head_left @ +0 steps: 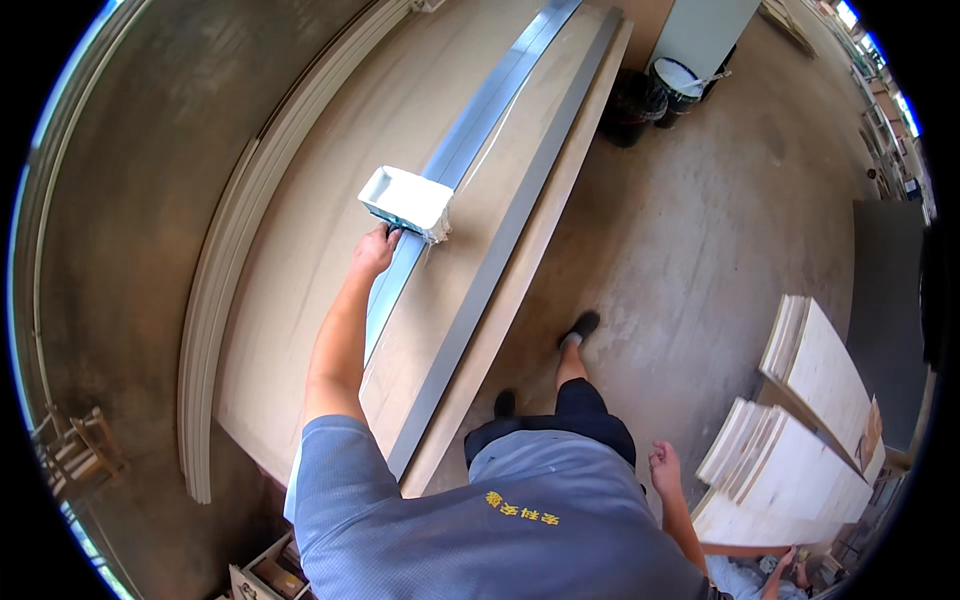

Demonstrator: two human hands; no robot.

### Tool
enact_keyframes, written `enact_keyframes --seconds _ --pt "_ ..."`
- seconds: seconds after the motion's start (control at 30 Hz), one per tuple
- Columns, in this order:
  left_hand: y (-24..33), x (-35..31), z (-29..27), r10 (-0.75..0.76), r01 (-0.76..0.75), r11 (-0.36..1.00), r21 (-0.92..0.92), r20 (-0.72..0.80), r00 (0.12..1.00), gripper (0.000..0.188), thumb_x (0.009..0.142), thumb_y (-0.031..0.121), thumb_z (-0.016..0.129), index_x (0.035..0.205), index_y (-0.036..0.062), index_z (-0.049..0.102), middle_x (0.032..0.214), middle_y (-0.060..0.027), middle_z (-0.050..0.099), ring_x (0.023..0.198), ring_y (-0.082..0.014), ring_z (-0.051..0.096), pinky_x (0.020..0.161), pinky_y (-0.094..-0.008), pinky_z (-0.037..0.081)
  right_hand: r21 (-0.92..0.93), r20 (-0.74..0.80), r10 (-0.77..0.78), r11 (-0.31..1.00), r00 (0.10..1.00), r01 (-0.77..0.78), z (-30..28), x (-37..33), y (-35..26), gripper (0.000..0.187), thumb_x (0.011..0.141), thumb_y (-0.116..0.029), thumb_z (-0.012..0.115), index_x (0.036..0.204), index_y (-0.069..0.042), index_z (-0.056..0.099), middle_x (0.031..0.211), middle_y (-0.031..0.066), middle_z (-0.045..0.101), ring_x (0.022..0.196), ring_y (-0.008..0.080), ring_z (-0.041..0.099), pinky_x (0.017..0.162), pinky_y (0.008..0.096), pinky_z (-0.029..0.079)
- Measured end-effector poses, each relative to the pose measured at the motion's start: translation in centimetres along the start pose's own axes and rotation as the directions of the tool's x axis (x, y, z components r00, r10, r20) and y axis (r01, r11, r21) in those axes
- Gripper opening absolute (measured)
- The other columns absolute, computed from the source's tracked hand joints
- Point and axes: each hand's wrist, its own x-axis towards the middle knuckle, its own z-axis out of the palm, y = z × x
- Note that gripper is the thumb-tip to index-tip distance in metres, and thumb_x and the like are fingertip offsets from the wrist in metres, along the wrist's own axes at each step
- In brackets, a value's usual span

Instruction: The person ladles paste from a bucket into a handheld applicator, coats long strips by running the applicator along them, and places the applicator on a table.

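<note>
My left hand [373, 250] is closed round the handle of a white, open-topped rectangular glue box [405, 200]. The box has a dark green part beside the handle, and whitish residue hangs from its right corner. I hold it over a long blue-grey strip [462, 138] that lies along a wide tan board [325, 190]. To the right of this strip, a darker grey strip [497, 248] runs along the board's edge. My right hand [663, 468] hangs low beside my body, its fingers curled, with nothing visible in them.
A dark bucket [678, 80] of white stuff with a stick stands beside a black bin [630, 108] at the far end. Long pale strips [235, 210] lie on the left. Stacked light panels [790, 460] stand at right. Another person's hand [785, 562] shows at lower right.
</note>
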Motion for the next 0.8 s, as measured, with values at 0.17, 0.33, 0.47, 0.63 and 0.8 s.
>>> enact_keyframes --seconds 0.17,0.33,0.47,0.63,0.8 --pt "7.9 11.5 0.0 0.033 -0.035 0.998 -0.056 -0.038 0.999 0.045 0.093 0.042 0.048 0.109 0.0014 0.057 0.105 -0.0251 0.063 0.101 -0.0418 0.059 0.087 -0.0482 0.045 0.044 -0.025 -0.037 0.998 0.999 0.038 -3.9 12.4 -6.6 0.027 0.088 -0.007 0.054 0.115 -0.004 0.054 0.073 0.0016 0.052 0.058 0.0112 0.051 0.052 0.0263 0.044" --pt "14.7 21.6 0.1 0.059 -0.068 0.987 -0.148 -0.07 0.996 0.044 0.093 0.041 0.049 0.105 -0.0004 0.059 0.102 -0.0258 0.064 0.098 -0.043 0.059 0.085 -0.0484 0.045 -0.076 -0.038 -0.143 0.987 0.989 0.139 -11.0 24.4 -12.2 0.027 0.087 -0.008 0.055 0.114 -0.004 0.055 0.073 0.0039 0.053 0.058 0.0131 0.053 0.052 0.0277 0.045" --pt "21.9 29.9 -1.0 0.07 -0.09 0.986 -0.141 -0.14 0.988 0.042 0.092 0.04 0.051 0.103 -0.0001 0.06 0.1 -0.0265 0.064 0.097 -0.0434 0.059 0.083 -0.049 0.045 -0.012 -0.02 0.016 1.0 1.0 -0.016 -17.6 30.9 -20.4 0.028 0.086 -0.007 0.056 0.113 -0.002 0.056 0.076 0.005 0.056 0.066 0.0148 0.054 0.061 0.0295 0.046" --pt "29.9 40.6 -2.3 0.05 -0.068 0.991 -0.112 -0.148 0.988 0.044 0.091 0.041 0.049 0.103 0.0008 0.061 0.101 -0.0262 0.064 0.098 -0.0431 0.059 0.085 -0.0495 0.045 -0.038 -0.027 0.044 0.998 0.999 -0.045 -22.5 41.2 -23.1 0.03 0.084 -0.007 0.057 0.114 -0.004 0.057 0.074 0.0066 0.057 0.061 0.0147 0.055 0.056 0.0293 0.047" --pt "40.4 51.7 -4.8 0.043 -0.057 0.994 -0.096 -0.138 0.989 0.045 0.091 0.042 0.049 0.108 0.002 0.061 0.106 -0.0251 0.063 0.101 -0.0412 0.059 0.086 -0.0481 0.045 -0.128 -0.016 0.081 0.988 0.997 -0.082 -25.8 50.1 -26.6 0.035 0.08 -0.01 0.059 0.114 -0.005 0.057 0.076 0.0088 0.061 0.062 0.0177 0.059 0.056 0.0327 0.047"
